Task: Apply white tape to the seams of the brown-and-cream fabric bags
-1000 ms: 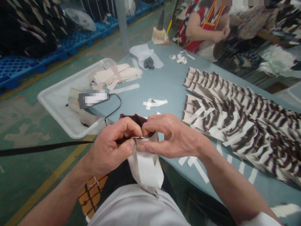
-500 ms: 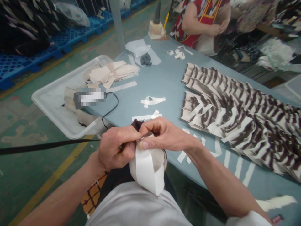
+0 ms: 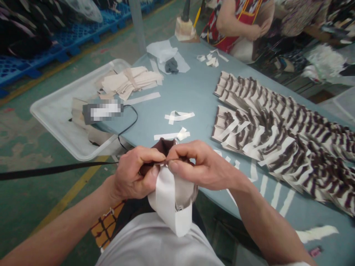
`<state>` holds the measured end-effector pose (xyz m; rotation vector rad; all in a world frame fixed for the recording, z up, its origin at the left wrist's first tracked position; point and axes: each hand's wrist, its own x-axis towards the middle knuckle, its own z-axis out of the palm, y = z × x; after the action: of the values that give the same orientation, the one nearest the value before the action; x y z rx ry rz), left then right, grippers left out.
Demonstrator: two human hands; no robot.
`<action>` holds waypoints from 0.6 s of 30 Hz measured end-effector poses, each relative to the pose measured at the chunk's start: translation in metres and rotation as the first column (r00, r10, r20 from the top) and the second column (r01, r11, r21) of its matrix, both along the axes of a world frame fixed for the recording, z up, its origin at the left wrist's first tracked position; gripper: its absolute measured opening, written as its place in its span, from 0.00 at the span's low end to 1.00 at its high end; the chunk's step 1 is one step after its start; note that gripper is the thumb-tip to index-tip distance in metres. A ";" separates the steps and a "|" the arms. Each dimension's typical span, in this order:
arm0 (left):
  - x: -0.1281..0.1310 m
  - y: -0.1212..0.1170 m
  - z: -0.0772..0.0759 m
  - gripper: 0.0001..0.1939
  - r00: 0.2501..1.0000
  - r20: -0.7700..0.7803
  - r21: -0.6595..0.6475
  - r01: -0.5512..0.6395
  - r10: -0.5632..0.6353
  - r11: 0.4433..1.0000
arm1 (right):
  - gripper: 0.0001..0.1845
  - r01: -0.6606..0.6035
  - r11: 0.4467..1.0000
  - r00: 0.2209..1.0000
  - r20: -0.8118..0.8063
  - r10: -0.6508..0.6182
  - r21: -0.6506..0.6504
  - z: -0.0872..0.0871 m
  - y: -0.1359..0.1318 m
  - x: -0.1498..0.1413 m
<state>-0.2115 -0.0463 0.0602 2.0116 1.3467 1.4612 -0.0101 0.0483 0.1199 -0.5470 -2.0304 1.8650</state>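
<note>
Close to my body I hold a brown-and-beige fabric piece (image 3: pixel 166 144) between both hands. My left hand (image 3: pixel 134 171) is closed, thumb and forefinger pinching the piece's edge. Right beside it, my right hand (image 3: pixel 203 166) pinches the same edge, the fingertips of both hands nearly meeting. A wide white strip (image 3: pixel 165 199) hangs from the pinched edge and curves into a loop over the beige part below. My fingers partly cover the spot where strip and fabric meet.
Rows of brown-and-beige pieces (image 3: pixel 257 111) cover the right of the blue-grey table (image 3: pixel 138 127), some with white strips on top. A tied beige bundle (image 3: pixel 133 81) lies near a white plastic tub (image 3: pixel 55 125) at left. A black strap (image 3: pixel 55 170) runs leftward. Across the table is a co-worker (image 3: pixel 238 26).
Both hands keep pinching the fabric edge, with the fingertips slightly shifted. The brown part stands more open, and the white strip's loop hangs rounder. The view has shifted slightly.
</note>
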 end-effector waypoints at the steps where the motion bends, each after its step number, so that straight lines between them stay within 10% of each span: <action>1: -0.001 -0.003 0.004 0.12 1.000 -0.017 0.008 -0.019 0.019 1.000 | 0.11 0.013 0.981 1.000 0.008 -0.015 0.193 0.004 0.000 0.002; 6: -0.012 -0.001 0.041 0.10 0.991 -0.035 -0.143 0.120 -0.126 0.982 | 0.10 0.092 0.680 0.995 -0.043 -0.089 0.727 0.008 -0.007 0.006; 18: -0.028 0.014 0.067 0.10 0.899 -0.130 -0.417 0.333 -0.418 0.845 | 0.13 0.012 0.564 0.997 0.035 -0.071 0.826 0.010 -0.015 0.010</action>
<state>-0.2391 -0.0324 0.1276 2.0544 1.1156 0.7502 -0.0004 0.0333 0.1295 -0.3597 -2.5771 0.6508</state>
